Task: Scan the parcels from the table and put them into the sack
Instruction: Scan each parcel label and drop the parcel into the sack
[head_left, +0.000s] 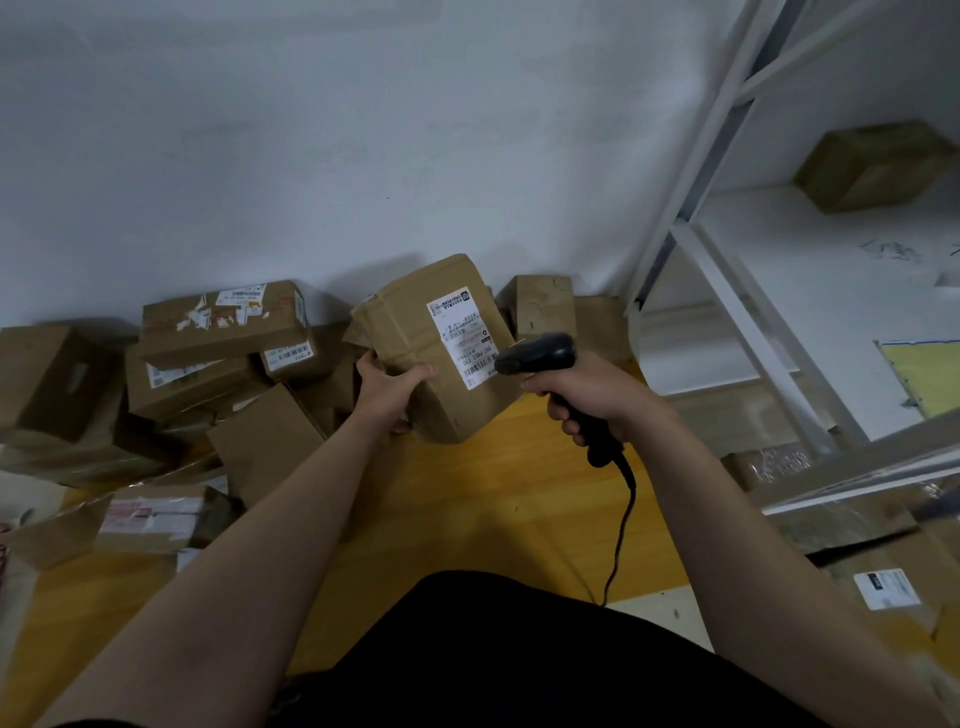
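White wall (311, 156) fills my view above a yellow table (467, 493) with parcels (208, 374) piled at nine o'clock and shelving (727, 270) at two. My left hand (387, 387) grips a tilted box (436, 348) at centre; my right hand (592, 400) clenches the scanner (540, 353), its head touching the label (462, 338).

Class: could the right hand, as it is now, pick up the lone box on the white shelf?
Probably not: the right hand is shut around the scanner, and the shelf's white upright stands between it and the box.

A yellow wooden table (467, 499) carries a heap of brown cardboard parcels (208, 364) against the wall.
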